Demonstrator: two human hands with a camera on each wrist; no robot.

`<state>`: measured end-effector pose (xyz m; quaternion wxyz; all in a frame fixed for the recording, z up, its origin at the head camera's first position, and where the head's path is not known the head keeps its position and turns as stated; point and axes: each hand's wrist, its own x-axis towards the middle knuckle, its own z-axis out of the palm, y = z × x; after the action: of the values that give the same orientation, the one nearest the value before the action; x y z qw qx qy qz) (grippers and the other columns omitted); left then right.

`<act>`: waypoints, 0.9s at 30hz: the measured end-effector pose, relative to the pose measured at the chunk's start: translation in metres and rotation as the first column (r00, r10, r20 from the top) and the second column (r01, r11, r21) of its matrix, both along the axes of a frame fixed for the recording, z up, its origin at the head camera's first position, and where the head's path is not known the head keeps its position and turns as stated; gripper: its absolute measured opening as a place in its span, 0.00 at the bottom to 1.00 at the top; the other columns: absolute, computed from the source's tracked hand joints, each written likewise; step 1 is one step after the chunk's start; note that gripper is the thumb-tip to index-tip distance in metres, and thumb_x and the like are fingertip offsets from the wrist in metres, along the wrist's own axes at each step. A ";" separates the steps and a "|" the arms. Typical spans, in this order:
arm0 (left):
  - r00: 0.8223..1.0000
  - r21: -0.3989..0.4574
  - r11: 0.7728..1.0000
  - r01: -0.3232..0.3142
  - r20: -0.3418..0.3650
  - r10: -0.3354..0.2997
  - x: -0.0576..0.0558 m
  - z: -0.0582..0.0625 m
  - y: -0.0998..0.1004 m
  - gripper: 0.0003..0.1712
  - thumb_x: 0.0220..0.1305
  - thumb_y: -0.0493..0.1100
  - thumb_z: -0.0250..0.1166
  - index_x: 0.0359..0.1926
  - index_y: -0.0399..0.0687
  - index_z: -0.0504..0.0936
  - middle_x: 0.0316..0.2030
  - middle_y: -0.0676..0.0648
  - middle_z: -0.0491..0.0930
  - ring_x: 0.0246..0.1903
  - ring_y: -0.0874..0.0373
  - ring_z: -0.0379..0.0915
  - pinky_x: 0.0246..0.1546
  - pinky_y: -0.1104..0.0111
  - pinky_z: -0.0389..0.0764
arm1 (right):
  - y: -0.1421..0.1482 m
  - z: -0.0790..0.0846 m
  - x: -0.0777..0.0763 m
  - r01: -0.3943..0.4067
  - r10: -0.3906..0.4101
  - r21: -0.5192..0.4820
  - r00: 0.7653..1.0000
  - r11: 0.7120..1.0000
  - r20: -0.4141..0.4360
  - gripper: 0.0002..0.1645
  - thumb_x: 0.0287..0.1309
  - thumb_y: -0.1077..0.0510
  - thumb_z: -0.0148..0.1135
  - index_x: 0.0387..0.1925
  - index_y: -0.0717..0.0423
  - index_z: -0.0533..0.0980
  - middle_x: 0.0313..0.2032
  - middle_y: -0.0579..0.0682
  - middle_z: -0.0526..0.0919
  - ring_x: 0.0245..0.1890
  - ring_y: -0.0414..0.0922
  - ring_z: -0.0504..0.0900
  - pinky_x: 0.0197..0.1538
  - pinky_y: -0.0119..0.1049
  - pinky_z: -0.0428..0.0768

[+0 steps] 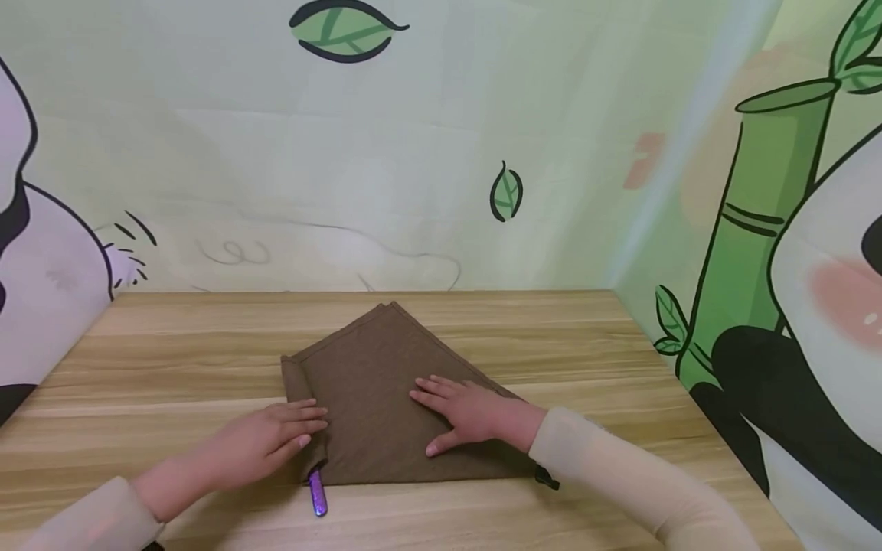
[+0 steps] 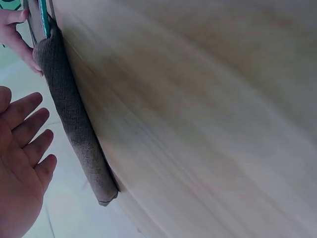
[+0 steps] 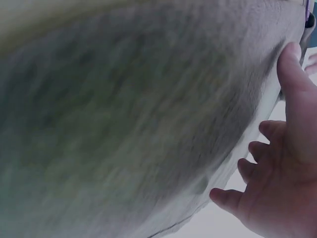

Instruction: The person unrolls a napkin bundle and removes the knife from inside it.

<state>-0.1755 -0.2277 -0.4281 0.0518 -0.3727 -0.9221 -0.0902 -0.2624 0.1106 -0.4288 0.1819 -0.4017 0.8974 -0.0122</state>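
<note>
A brown cloth (image 1: 372, 405), folded to a point at the far side, lies on the wooden table. Its left edge forms a roll (image 2: 74, 114), and from the near end of that roll sticks a slim, shiny purple handle (image 1: 318, 493); what it belongs to is hidden inside. My left hand (image 1: 251, 448) rests its extended fingers on the rolled edge. Spread flat, my right hand (image 1: 472, 412) presses on the right half of the cloth. In the right wrist view the cloth (image 3: 148, 114) fills most of the picture beside the hand.
The wooden table (image 1: 172, 344) runs back to a pale green wall covering (image 1: 413, 153) printed with leaves. Bamboo and panda drawings flank both sides. A short black strap or cord (image 1: 547, 479) pokes out at the cloth's near right corner.
</note>
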 end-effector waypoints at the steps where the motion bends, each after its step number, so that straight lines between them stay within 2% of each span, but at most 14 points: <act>1: 1.000 -0.008 1.000 -0.006 -0.001 0.006 -0.003 0.001 0.002 0.18 0.76 0.44 0.57 0.60 0.44 0.84 0.62 0.43 0.83 0.64 0.39 0.77 0.62 0.46 0.80 | -0.002 0.000 0.000 -0.011 0.011 -0.001 1.000 1.000 -0.006 0.53 0.64 0.34 0.64 0.81 0.49 0.54 0.83 0.51 0.51 0.83 0.53 0.50 0.78 0.63 0.62; 6: 0.997 -0.067 0.998 -0.003 0.080 0.009 -0.014 0.001 0.014 0.21 0.77 0.46 0.55 0.64 0.44 0.81 0.65 0.42 0.80 0.67 0.38 0.74 0.65 0.45 0.77 | -0.014 0.000 0.002 -0.072 0.073 0.034 0.997 0.997 -0.019 0.53 0.65 0.32 0.61 0.81 0.45 0.52 0.83 0.48 0.49 0.84 0.49 0.48 0.79 0.62 0.61; 11: 0.990 -0.130 0.991 0.008 0.143 0.011 -0.017 -0.003 0.016 0.22 0.77 0.46 0.55 0.63 0.44 0.81 0.64 0.41 0.81 0.67 0.38 0.74 0.65 0.44 0.77 | -0.019 -0.003 0.004 -0.116 0.119 0.081 0.993 0.990 -0.025 0.52 0.65 0.30 0.60 0.82 0.42 0.52 0.83 0.44 0.49 0.84 0.46 0.47 0.80 0.58 0.62; 21: 0.991 -0.100 0.995 -0.023 0.131 0.036 -0.012 -0.009 0.000 0.19 0.75 0.44 0.57 0.60 0.44 0.84 0.60 0.43 0.84 0.66 0.38 0.75 0.63 0.41 0.77 | -0.018 -0.002 0.003 -0.132 0.134 0.065 0.991 0.989 -0.024 0.53 0.64 0.32 0.63 0.81 0.45 0.54 0.83 0.47 0.51 0.83 0.49 0.50 0.80 0.55 0.62; 27: 0.994 -0.099 0.995 -0.016 0.110 0.027 -0.010 -0.010 -0.002 0.19 0.75 0.44 0.57 0.59 0.44 0.84 0.60 0.44 0.85 0.65 0.38 0.75 0.62 0.40 0.77 | -0.018 -0.003 0.003 -0.129 0.130 0.061 0.991 0.990 -0.018 0.53 0.64 0.32 0.63 0.81 0.45 0.54 0.83 0.48 0.51 0.84 0.49 0.50 0.81 0.55 0.61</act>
<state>-0.1853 -0.2298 -0.4380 -0.0168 -0.3592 -0.9309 -0.0649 -0.2591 0.0929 -0.4321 0.1845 -0.4537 0.8713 0.0307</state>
